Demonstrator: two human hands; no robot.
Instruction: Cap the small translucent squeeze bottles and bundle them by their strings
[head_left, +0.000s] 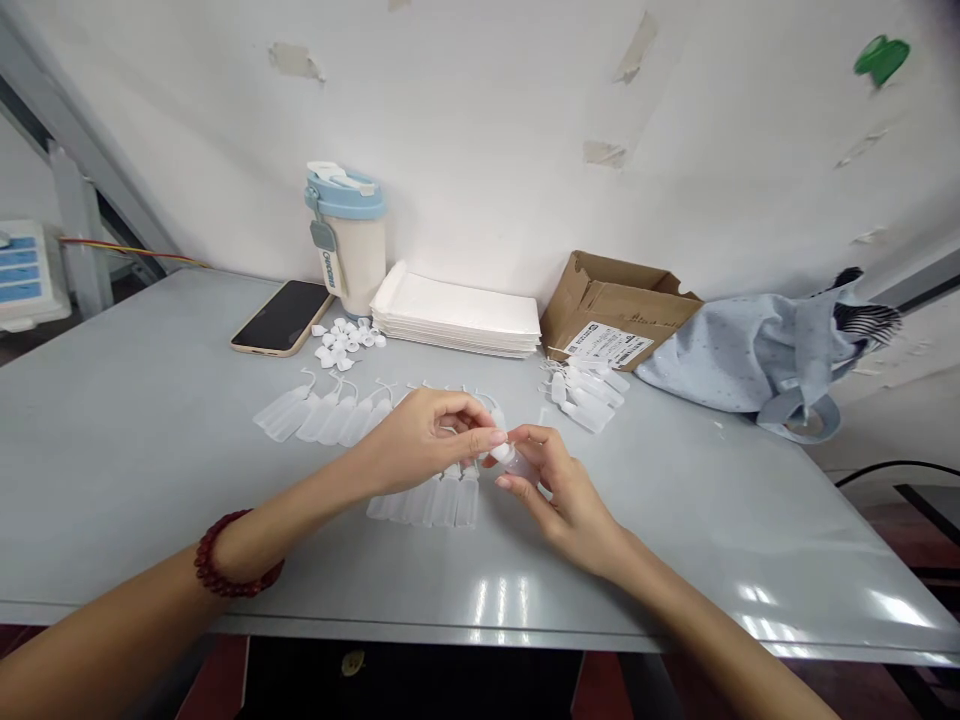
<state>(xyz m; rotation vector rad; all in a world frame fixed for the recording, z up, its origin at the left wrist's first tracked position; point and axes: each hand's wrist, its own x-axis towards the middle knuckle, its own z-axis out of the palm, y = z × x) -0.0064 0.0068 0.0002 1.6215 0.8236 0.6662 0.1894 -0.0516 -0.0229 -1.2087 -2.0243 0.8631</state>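
Observation:
My left hand [431,440] pinches a small white cap [501,453] at the neck of a little translucent plastic bottle [521,467]. The body of that bottle lies between the fingers of my right hand [566,495], which partly hide it. Below my left hand a row of flat translucent bottles [427,502] lies side by side. Another row of similar bottles [330,418], with thin curled white tips, extends to the left and runs behind my left hand. Loose white caps [345,340] are heaped farther back, and a pile of bottles [592,395] lies to the right.
A phone [285,315] and a blue-lidded cup [349,240] stand at the back left. Behind my hands is a stack of white envelope-like packets [457,310]. An open cardboard box [619,310] and a light blue cloth bag [742,345] sit at the back right, against the wall.

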